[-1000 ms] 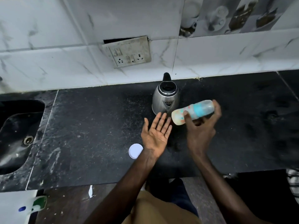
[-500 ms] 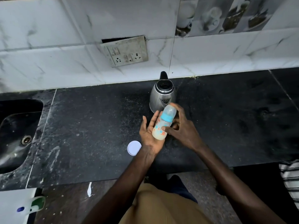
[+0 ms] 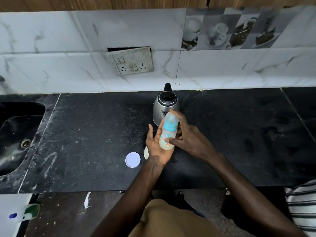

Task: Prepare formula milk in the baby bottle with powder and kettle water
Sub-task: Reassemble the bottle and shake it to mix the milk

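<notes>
Right hand (image 3: 189, 139): wrapped round the baby bottle (image 3: 168, 132), thumb across the lower body, fingers behind the blue collar and up onto the clear dome cap. Firm hold, nothing else in it.

Left hand (image 3: 156, 147): flat, palm up, fingers straight, gripping nothing. The bottle's base end lies on its palm.

The bottle is above the desk (image 3: 94, 134), tilted with cap end away from you, just in front of the kettle (image 3: 164, 108). Contents look milky and the cap is on, so I read this as the mixing step, with filling likely done.

To do it well:
- Roll or swirl the bottle between palm and fingers; hard shaking makes foam.
- Keep one finger on the dome so it can't pop off.
- I can't tell whether the collar is screwed fully down. Check it before tipping further.
- Look at the base for clumps of powder; mix until none remain.
- Stay clear of the kettle body. Your fingertips are close to it, and it may be hot.

A white round lid (image 3: 132, 159) lies on the desk just left of your left wrist. A pale object (image 3: 146, 153) sits mostly hidden behind that wrist; I can't identify it. The sink (image 3: 15, 134) is far left.
</notes>
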